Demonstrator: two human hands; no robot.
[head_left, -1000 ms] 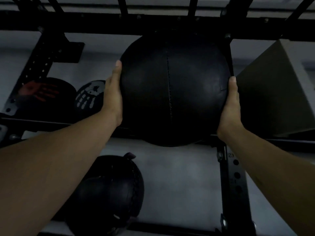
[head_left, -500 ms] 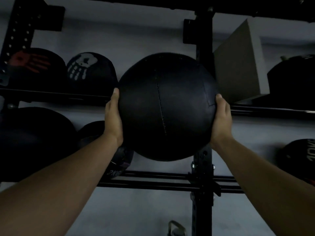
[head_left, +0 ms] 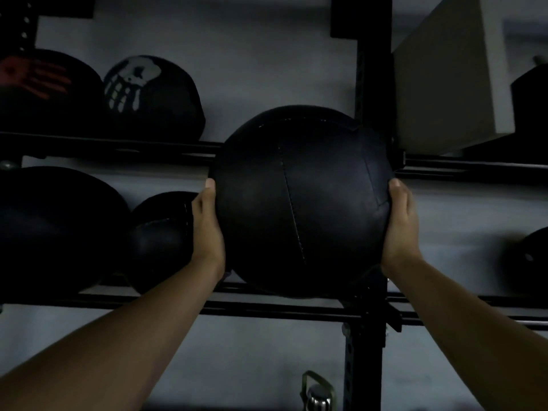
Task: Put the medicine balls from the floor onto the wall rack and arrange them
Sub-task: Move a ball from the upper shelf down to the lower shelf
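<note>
I hold a large black stitched medicine ball (head_left: 299, 200) between both palms, in front of the black wall rack (head_left: 367, 345). My left hand (head_left: 207, 226) presses its left side and my right hand (head_left: 400, 223) its right side. The ball's underside sits at the level of the lower rails (head_left: 267, 310), just left of the upright post. I cannot tell if it rests on them. On the same rails to the left sit a small black ball (head_left: 160, 238) and a big one (head_left: 53, 229).
On the upper rails (head_left: 118, 146) rest a ball with a white hand print (head_left: 151, 99) and one with a red hand print (head_left: 41, 90). A pale box (head_left: 444, 72) stands upper right, with dark balls (head_left: 527, 262) at the right edge. A metal hook (head_left: 317, 393) hangs low.
The ball has come down with both hands from the upper rail level to the lower rails. The view has tilted down, showing more of the lower shelf.
</note>
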